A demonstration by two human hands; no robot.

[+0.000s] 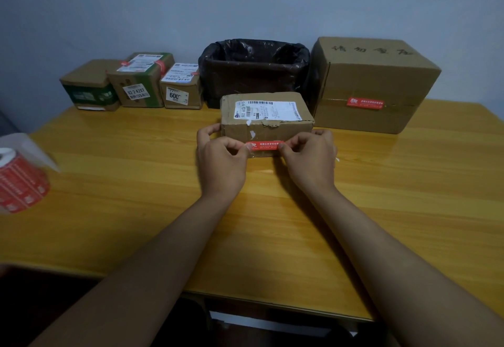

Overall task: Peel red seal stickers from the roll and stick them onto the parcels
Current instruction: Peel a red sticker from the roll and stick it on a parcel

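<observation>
A brown cardboard parcel (266, 123) with a white shipping label lies in the middle of the wooden table (381, 183). Across its front face stretches a red seal sticker (266, 145), level and close to the bottom edge. My left hand (221, 158) pinches the sticker's left end. My right hand (311, 155) pinches its right end. Whether the sticker touches the cardboard I cannot tell. The roll of red stickers (20, 183) stands at the table's far left edge, with a strip of clear backing curling up behind it.
Three small parcels (136, 84) line the back left by the wall; two show red seals. A bin lined with a black bag (253, 68) stands behind the middle parcel. A large box (373, 84) bearing a red seal is at the back right.
</observation>
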